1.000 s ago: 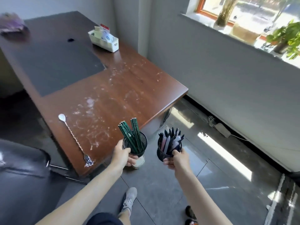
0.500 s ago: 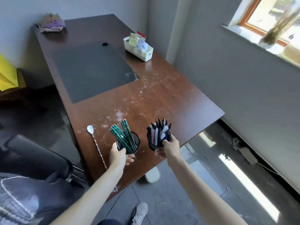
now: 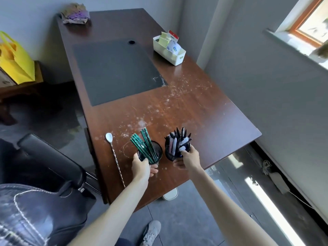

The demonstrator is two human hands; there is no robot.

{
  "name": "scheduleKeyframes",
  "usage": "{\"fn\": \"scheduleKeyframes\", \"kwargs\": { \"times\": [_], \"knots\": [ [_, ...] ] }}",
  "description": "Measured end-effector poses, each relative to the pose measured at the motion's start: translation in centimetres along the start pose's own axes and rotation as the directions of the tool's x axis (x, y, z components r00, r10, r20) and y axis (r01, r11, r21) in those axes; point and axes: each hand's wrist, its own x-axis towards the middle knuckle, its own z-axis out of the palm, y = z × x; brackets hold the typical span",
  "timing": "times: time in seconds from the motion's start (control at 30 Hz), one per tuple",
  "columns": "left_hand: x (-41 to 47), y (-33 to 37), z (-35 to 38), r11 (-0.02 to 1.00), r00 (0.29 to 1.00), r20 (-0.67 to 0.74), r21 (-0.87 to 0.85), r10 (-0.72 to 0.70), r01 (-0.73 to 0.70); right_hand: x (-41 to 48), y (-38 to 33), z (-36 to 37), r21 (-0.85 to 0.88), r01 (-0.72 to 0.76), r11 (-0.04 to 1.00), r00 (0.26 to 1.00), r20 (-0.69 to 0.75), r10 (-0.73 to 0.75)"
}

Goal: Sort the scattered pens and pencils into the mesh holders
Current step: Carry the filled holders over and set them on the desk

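L hand (image 3: 142,166) is gripping pencil holder (image 3: 157,150); R hand (image 3: 190,158) is gripping pen holder (image 3: 169,154). Spoon (image 3: 108,137) is lying on desk (image 3: 195,112), left of them.

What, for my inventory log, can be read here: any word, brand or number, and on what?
No text is legible.
Packets in the white bin: red and blue print, too blurred.
Green pencils in the left mesh holder: any lettering too small to read.
Pens in the right mesh holder: nothing readable.
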Motion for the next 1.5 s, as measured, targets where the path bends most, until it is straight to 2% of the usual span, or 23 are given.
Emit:
{"fn": "scheduleKeyframes", "kwargs": {
  "times": [0.2,0.5,0.73,1.03,1.2,1.33,1.5],
  "knots": [
    [0.0,0.1,0.4,1.000,1.000,0.001,-0.012,-0.025,0.025,1.5,-0.1,-0.1,0.021,-0.029,0.999,0.999,-0.013,0.029],
    [0.0,0.0,0.9,0.988,0.999,0.012,-0.154,-0.033,0.035,2.5,-0.1,0.5,0.036,-0.064,0.997,0.998,-0.002,0.064],
    [0.1,-0.3,1.2,0.980,1.000,0.006,-0.198,-0.021,0.022,3.2,0.4,0.6,0.053,-0.093,0.994,0.996,0.004,0.093],
    [0.0,-0.4,1.9,0.978,0.999,-0.004,-0.208,0.036,-0.036,3.9,0.9,0.4,0.062,-0.083,0.995,0.994,0.081,0.078],
    [-0.9,-1.3,2.9,0.968,0.999,-0.050,-0.251,0.018,-0.030,3.4,2.1,-0.5,0.160,-0.116,0.980,0.989,0.113,0.098],
    [-3.0,-3.1,4.8,0.982,1.000,-0.014,-0.189,0.000,-0.003,1.9,3.7,-3.0,0.222,-0.135,0.966,0.989,0.088,0.118],
    [-6.3,-5.2,8.6,0.999,0.991,0.128,-0.046,0.035,-0.030,-0.8,7.2,-8.7,0.299,-0.149,0.943,0.989,0.036,0.145]
  ]
}}
